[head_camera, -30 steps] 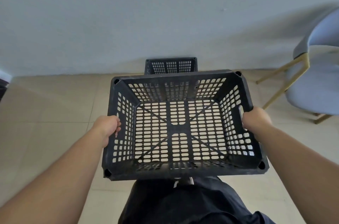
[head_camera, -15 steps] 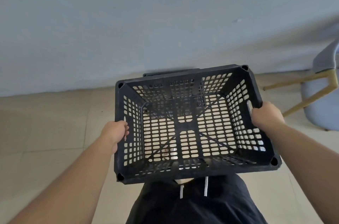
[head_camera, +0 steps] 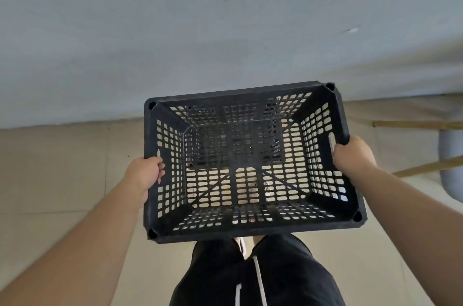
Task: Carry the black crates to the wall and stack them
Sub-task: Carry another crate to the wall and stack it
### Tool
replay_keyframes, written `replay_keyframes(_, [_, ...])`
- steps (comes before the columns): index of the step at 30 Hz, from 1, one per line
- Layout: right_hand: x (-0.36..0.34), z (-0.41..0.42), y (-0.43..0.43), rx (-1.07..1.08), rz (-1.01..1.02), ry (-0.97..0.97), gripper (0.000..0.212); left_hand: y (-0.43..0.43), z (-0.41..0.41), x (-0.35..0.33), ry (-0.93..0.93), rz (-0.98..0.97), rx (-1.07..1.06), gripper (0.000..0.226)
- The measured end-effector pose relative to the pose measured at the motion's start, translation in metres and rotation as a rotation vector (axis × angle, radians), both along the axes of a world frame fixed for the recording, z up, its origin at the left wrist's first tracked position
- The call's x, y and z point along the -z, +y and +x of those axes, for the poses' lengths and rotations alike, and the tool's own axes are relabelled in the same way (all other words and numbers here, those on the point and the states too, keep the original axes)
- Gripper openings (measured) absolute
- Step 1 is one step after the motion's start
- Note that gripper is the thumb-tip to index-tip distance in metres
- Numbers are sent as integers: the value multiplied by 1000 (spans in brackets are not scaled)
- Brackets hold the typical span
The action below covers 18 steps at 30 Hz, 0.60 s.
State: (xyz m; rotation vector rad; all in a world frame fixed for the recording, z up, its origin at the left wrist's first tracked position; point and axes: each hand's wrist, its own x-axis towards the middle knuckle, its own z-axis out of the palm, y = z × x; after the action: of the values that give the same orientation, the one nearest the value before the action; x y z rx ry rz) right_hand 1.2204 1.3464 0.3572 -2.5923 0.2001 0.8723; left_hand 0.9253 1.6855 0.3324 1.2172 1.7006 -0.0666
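I hold an empty black slotted crate (head_camera: 250, 226) level in front of my waist, close to the grey wall (head_camera: 200, 29). My left hand (head_camera: 145, 176) grips its left side at the handle slot. My right hand (head_camera: 353, 155) grips the right rim by the other slot. Through the far half of the crate's perforated bottom shows the dark shape of a second black crate (head_camera: 235, 145) standing on the floor by the wall, mostly hidden by the one I carry.
Beige tiled floor (head_camera: 62, 167) runs up to the wall. At the right edge stands a grey chair (head_camera: 451, 155) with slanted wooden legs. My dark trousers with white drawstrings fill the bottom centre.
I have moved closer to the wall. The carried crate now covers the floor crate, whose rim showed beyond it before. The chair has slid further off the right edge.
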Motion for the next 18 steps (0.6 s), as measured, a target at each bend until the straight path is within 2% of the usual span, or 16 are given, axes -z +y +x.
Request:
replay_keyframes(8, [94,64,60,12,1,16,34,55,58,90,28,19,23,21])
replay_keyframes(18, [200,96,101,34,-36,2,36,103,99,196,3,14,48,17])
